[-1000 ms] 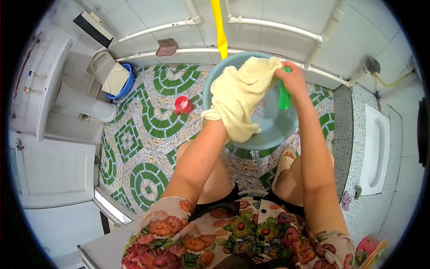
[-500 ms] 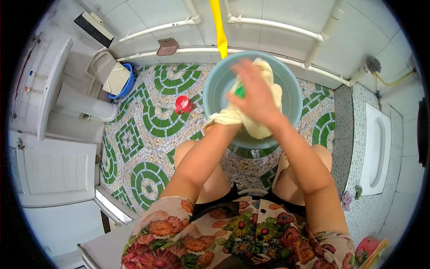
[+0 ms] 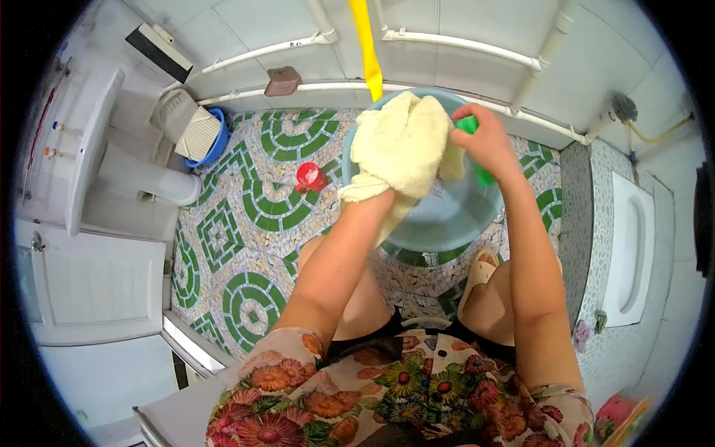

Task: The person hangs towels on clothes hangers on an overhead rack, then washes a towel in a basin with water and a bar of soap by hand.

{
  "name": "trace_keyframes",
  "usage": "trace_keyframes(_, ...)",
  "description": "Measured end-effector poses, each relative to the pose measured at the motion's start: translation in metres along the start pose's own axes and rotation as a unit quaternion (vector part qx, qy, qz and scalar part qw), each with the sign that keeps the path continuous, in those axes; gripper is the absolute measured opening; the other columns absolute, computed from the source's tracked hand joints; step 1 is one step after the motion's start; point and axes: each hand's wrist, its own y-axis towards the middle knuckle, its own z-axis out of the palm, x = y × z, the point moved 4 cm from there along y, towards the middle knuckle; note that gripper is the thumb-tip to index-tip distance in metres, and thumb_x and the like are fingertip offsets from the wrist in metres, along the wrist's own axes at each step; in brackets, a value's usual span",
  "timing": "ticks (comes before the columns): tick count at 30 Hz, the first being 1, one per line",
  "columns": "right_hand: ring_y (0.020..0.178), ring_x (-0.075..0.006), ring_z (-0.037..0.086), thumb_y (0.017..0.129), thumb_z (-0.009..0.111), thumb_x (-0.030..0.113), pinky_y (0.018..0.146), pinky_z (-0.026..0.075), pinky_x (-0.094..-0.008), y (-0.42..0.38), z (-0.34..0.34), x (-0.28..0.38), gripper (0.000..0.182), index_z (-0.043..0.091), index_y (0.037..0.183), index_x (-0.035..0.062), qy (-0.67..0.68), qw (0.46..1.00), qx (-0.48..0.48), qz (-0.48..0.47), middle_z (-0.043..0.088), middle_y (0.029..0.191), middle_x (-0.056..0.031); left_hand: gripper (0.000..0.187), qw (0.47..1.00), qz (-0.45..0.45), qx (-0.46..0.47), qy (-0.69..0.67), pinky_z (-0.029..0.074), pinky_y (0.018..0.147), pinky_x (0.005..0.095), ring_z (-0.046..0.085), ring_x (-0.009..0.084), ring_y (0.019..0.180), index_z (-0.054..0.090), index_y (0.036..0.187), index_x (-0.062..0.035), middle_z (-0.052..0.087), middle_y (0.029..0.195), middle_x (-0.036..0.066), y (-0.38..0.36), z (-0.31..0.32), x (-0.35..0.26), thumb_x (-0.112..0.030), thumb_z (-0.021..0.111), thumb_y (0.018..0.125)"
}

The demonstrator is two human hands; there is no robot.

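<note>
A pale yellow towel (image 3: 398,141) is wrapped over my left hand (image 3: 381,205), which holds it up above the left part of a blue-green basin (image 3: 454,223). The cloth covers the fingers; only the wrist and forearm show. To the right of the towel, my right hand (image 3: 488,141) is closed round a green object (image 3: 484,176). Fingers hide much of it, and its exact kind cannot be made out. It is over the basin's right side, apart from the towel's main bulk. The basin stands on the floor before my knees.
A red cup (image 3: 310,177) stands on the patterned floor left of the basin. A yellow pole (image 3: 368,52) leans behind it. Further left, a blue basin (image 3: 216,145) holds a ribbed washboard (image 3: 199,134). A squat toilet (image 3: 628,249) lies to the right.
My right hand with the green object has moved off the towel to the right. The towel on my left hand has shifted left and been raised, uncovering more of the basin's inside.
</note>
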Motion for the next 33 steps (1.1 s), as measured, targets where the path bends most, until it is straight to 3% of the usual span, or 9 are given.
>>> trace_keyframes(6,0.098,-0.0323,0.055,0.065,0.066,0.022,0.084,0.045,-0.0378,-0.040,0.063,0.017,0.029,0.062,0.091,0.0112,-0.029,0.993,0.110,0.008,0.054,0.107,-0.0149,0.043,0.980,-0.065,0.186,-0.029,0.042,0.076,0.0400,0.056,0.0318,0.094,0.056,0.101,-0.0151,0.057,0.093,0.009,-0.023,0.082,0.026,-0.036,0.065,0.065)
trace_keyframes(9,0.089,-0.0248,0.059,0.066,0.065,0.018,0.078,0.047,-0.0332,-0.027,0.066,-0.002,0.024,0.062,0.088,0.0084,0.043,0.990,0.133,0.006,0.059,0.097,-0.0103,0.042,0.972,-0.097,0.138,-0.165,0.045,0.079,0.0386,0.057,0.0315,0.091,0.056,0.109,-0.0120,0.059,0.095,0.011,-0.028,0.101,0.038,-0.033,0.062,0.073)
trace_keyframes(12,0.085,-0.0163,0.056,0.066,0.061,0.010,0.078,0.045,-0.0282,-0.027,0.047,0.019,0.020,0.060,0.084,0.0039,0.340,0.894,0.207,0.205,0.059,0.093,-0.0044,0.039,0.981,-0.062,0.157,-0.100,0.044,0.082,0.0380,0.055,0.0297,0.094,0.053,0.113,-0.0116,0.057,0.101,0.011,-0.017,0.047,0.013,-0.030,0.058,0.079)
trace_keyframes(16,0.085,-0.0117,0.054,0.068,0.058,0.005,0.077,0.044,-0.0249,-0.038,0.044,0.069,0.015,0.059,0.082,0.0038,0.374,0.902,0.208,0.053,0.057,0.091,-0.0003,0.042,0.949,-0.114,0.082,-0.282,0.041,0.087,0.0376,0.051,0.0281,0.102,0.048,0.119,-0.0117,0.052,0.110,0.010,-0.029,0.057,0.001,-0.030,0.054,0.081)
trace_keyframes(22,0.093,-0.0170,0.053,0.068,0.056,0.004,0.085,0.042,-0.0277,-0.056,0.079,0.087,0.023,0.057,0.092,0.0040,0.279,0.916,0.258,-0.132,0.055,0.099,-0.0058,0.046,0.966,-0.075,0.067,-0.240,0.036,0.095,0.0370,0.045,0.0258,0.113,0.040,0.127,-0.0119,0.045,0.122,0.009,-0.030,0.030,-0.001,-0.031,0.050,0.086)
trace_keyframes(25,0.100,-0.0246,0.053,0.071,0.061,0.007,0.088,0.042,-0.0325,-0.044,0.049,0.090,0.029,0.056,0.099,0.0038,0.143,0.957,0.015,-0.253,0.053,0.109,-0.0100,0.048,0.964,-0.093,0.048,-0.243,0.034,0.099,0.0366,0.041,0.0246,0.118,0.036,0.131,-0.0119,0.042,0.129,0.008,-0.032,0.037,0.002,-0.031,0.047,0.088)
trace_keyframes(28,0.110,-0.0319,0.048,0.077,0.067,0.026,0.090,0.041,-0.0403,-0.036,0.030,0.084,0.039,0.055,0.107,0.0059,-0.017,0.964,-0.088,-0.252,0.050,0.119,-0.0131,0.050,0.909,-0.183,0.048,-0.372,0.031,0.103,0.0363,0.038,0.0235,0.124,0.032,0.135,-0.0120,0.038,0.135,0.008,-0.041,0.049,0.004,-0.032,0.045,0.090)
trace_keyframes(31,0.113,-0.0318,0.047,0.081,0.062,0.032,0.090,0.041,-0.0410,-0.019,0.046,0.049,0.039,0.056,0.109,0.0060,-0.133,0.964,-0.111,-0.200,0.049,0.123,-0.0137,0.052,0.681,-0.351,0.065,-0.639,0.028,0.107,0.0366,0.036,0.0231,0.128,0.031,0.137,-0.0119,0.036,0.139,0.008,-0.046,0.041,-0.013,-0.032,0.043,0.091)
trace_keyframes(33,0.109,-0.0326,0.050,0.084,0.058,0.038,0.088,0.041,-0.0417,-0.009,0.039,0.027,0.043,0.057,0.110,0.0051,-0.163,0.965,-0.157,-0.131,0.052,0.120,-0.0162,0.050,0.782,-0.282,0.063,-0.552,0.028,0.106,0.0380,0.038,0.0248,0.126,0.035,0.135,-0.0117,0.039,0.137,0.010,-0.041,0.044,-0.015,-0.030,0.044,0.090)
